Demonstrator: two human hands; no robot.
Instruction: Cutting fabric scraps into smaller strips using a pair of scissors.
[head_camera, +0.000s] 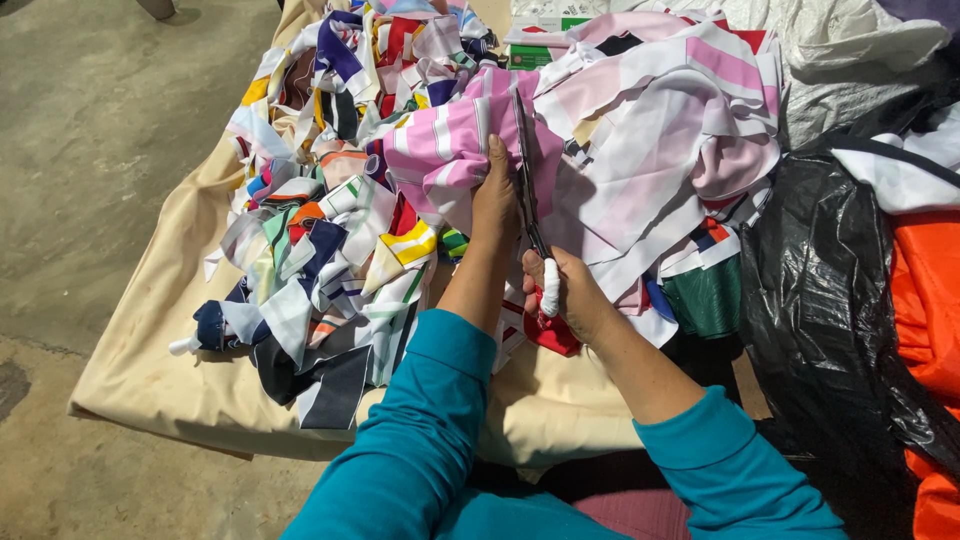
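Observation:
My right hand (570, 295) grips a pair of long dark scissors (524, 165) with red handles; a white wrap covers one finger. The blades point away from me and lie across a pink and white striped cloth (640, 150). My left hand (495, 195) presses on and holds that cloth just left of the blades. Both arms wear teal sleeves.
A heap of colourful cut fabric strips (330, 240) lies to the left on a beige cloth (150, 370) spread over the concrete floor (90, 130). A black plastic bag (830, 300) and orange fabric (930, 310) sit at the right, and white sacking (840, 50) lies behind.

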